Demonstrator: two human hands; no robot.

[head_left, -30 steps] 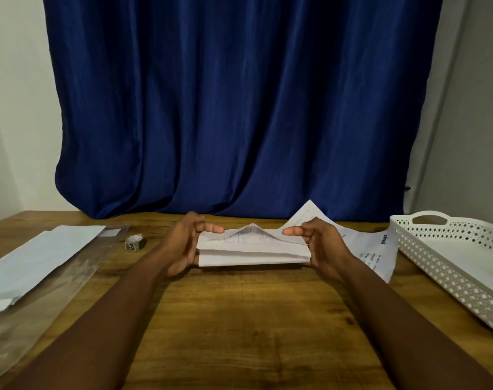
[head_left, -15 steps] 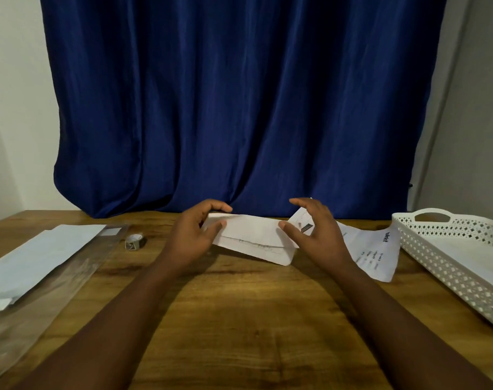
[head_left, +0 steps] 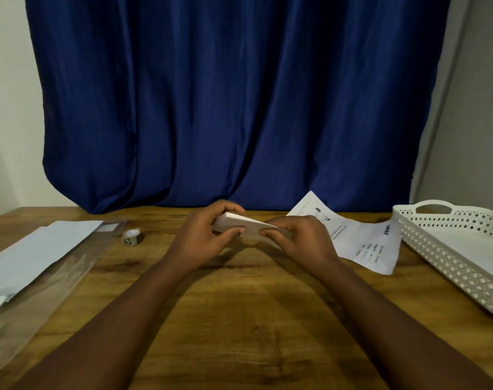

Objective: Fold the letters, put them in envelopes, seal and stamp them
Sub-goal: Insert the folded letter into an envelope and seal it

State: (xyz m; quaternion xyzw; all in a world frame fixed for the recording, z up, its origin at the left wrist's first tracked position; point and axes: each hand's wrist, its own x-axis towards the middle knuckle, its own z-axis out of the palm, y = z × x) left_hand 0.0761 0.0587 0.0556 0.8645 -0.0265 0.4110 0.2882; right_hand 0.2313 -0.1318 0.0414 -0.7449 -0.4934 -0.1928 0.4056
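Note:
Above the middle of the wooden table, both hands hold a white folded letter (head_left: 249, 227), tilted with its thin edge toward me. My left hand (head_left: 208, 237) pinches its left end between thumb and fingers. My right hand (head_left: 301, 239) grips its right end, fingers over the top. Unfolded printed letters (head_left: 363, 240) lie flat on the table just right of my right hand. White envelopes (head_left: 34, 254) rest at the left, partly inside a clear plastic sleeve (head_left: 51, 280). A small roll of stamps (head_left: 132, 237) stands beside them.
A white perforated plastic tray (head_left: 448, 249) with a handle sits at the right edge of the table. A dark blue curtain (head_left: 239, 94) hangs behind the table's far edge. Bare wood (head_left: 239, 319) stretches between my forearms toward me.
The letter was open with a peaked fold a second ago; it has since been flattened and tipped edge-on. Both hands have closed tighter on its ends and lifted it slightly.

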